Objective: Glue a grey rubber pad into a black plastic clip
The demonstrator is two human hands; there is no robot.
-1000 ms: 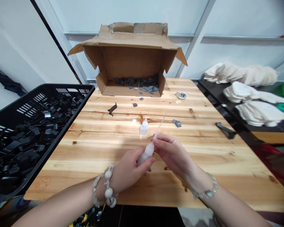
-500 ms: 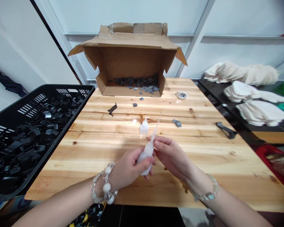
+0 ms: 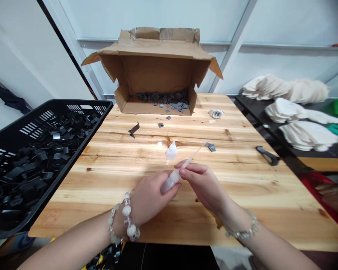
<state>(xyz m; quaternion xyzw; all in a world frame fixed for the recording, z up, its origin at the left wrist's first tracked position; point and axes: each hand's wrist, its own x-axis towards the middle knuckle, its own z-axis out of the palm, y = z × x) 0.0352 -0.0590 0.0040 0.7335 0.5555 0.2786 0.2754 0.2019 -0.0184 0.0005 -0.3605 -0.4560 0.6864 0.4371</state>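
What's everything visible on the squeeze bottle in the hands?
The squeeze bottle is small, translucent white, plastic-looking, with a long thin nozzle pointing up-right over the wooden table. It is tilted and off the surface. The left hand wraps its body; the right hand pinches its neck. Contents can't be told.

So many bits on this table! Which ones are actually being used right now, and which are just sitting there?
In use:
left hand holding the small white bottle
right hand pinching its long nozzle

Lying about:
second small bottle
cardboard box of grey pieces
black crate of black parts
black clip
white stacks on the side table
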